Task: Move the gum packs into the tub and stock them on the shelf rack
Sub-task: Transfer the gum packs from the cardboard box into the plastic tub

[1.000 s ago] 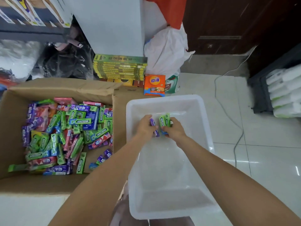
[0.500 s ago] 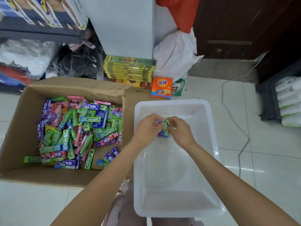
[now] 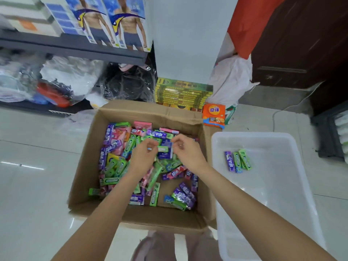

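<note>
Now, hands: left hand (image 3: pixel 144 157) and right hand (image 3: pixel 186 150) loosely curled over the box (image 3: pixel 84 185), holding nothing.
Tub (image 3: pixel 282 213): three gum packs (image 3: pixel 237 160).

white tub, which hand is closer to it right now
The right hand. It is over the cardboard box, on the side next to the white tub. The left hand is over the box's middle, farther away.

The brown corrugated cardboard box (image 3: pixel 143 219) looks matt and creased. The gum packs (image 3: pixel 154 193) inside have glossy printed wrappers. On the right, the white tub (image 3: pixel 282 213) is smooth translucent plastic. The pale floor tiles (image 3: pixel 33 185) shine, reflecting light.
</note>
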`<action>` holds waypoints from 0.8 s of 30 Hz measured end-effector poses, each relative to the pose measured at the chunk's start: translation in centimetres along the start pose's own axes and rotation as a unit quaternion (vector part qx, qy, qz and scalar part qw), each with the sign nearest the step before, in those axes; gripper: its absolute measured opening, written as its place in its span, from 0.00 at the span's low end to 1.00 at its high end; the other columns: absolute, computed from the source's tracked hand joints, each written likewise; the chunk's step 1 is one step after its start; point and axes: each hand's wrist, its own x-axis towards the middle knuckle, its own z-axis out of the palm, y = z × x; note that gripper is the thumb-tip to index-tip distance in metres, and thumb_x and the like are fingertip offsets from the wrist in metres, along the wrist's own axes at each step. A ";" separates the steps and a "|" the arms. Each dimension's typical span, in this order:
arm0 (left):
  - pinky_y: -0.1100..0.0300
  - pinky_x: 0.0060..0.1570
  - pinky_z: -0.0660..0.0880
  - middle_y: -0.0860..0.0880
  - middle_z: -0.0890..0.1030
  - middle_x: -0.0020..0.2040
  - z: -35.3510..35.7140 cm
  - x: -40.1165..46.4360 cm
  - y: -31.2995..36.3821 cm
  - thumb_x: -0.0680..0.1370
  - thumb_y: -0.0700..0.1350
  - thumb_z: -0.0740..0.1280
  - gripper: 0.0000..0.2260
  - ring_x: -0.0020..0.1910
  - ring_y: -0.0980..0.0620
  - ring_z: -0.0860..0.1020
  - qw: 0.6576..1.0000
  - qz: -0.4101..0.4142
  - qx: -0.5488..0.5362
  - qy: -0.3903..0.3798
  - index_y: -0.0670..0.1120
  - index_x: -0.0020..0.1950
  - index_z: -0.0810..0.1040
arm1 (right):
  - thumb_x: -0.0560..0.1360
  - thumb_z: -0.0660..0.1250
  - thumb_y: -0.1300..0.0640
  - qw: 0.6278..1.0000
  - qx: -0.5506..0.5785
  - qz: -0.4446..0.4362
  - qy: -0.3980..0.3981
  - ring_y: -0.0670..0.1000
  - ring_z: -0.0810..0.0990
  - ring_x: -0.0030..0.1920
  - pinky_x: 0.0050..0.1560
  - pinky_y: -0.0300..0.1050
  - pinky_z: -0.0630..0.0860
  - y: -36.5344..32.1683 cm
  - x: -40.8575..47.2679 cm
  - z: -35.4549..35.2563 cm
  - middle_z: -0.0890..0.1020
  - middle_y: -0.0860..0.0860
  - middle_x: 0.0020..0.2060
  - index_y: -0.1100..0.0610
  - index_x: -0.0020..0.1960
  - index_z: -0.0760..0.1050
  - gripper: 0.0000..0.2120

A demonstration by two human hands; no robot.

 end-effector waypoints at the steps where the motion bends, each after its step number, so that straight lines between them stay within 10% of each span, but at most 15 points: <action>1: 0.62 0.47 0.70 0.48 0.78 0.51 -0.9 0.7 -1.2 0.78 0.39 0.63 0.07 0.49 0.51 0.76 0.999 0.002 0.037 -0.005 0.44 0.55 0.77 | 0.77 0.60 0.64 1.000 -0.017 0.016 -0.011 0.48 0.75 0.44 0.43 0.33 0.70 0.0 0.7 1.4 0.76 0.50 0.42 0.61 0.57 0.75 0.10; 8: 0.52 0.71 0.58 0.46 0.62 0.73 -4.0 3.7 -6.4 0.76 0.44 0.67 0.27 0.73 0.46 0.58 0.979 0.073 0.165 -0.093 0.46 0.74 0.62 | 0.77 0.65 0.59 0.986 -0.060 0.158 0.008 0.57 0.67 0.68 0.66 0.49 0.67 1.7 3.5 6.6 0.63 0.57 0.71 0.54 0.72 0.62 0.26; 13: 0.54 0.73 0.51 0.52 0.50 0.78 -3.4 3.7 -8.3 0.76 0.47 0.68 0.34 0.76 0.51 0.50 0.969 0.085 0.180 -0.148 0.51 0.77 0.53 | 0.75 0.68 0.60 0.974 0.059 0.214 0.042 0.57 0.70 0.67 0.65 0.50 0.68 2.2 3.5 8.0 0.71 0.55 0.67 0.56 0.74 0.58 0.31; 24: 0.55 0.70 0.60 0.49 0.62 0.73 -3.0 4.6 -8.1 0.74 0.41 0.71 0.33 0.72 0.50 0.62 0.994 0.058 0.054 -0.076 0.50 0.75 0.59 | 0.73 0.71 0.54 0.943 0.137 0.296 0.069 0.58 0.72 0.63 0.64 0.54 0.71 2.2 4.9 8.9 0.72 0.59 0.66 0.67 0.69 0.63 0.32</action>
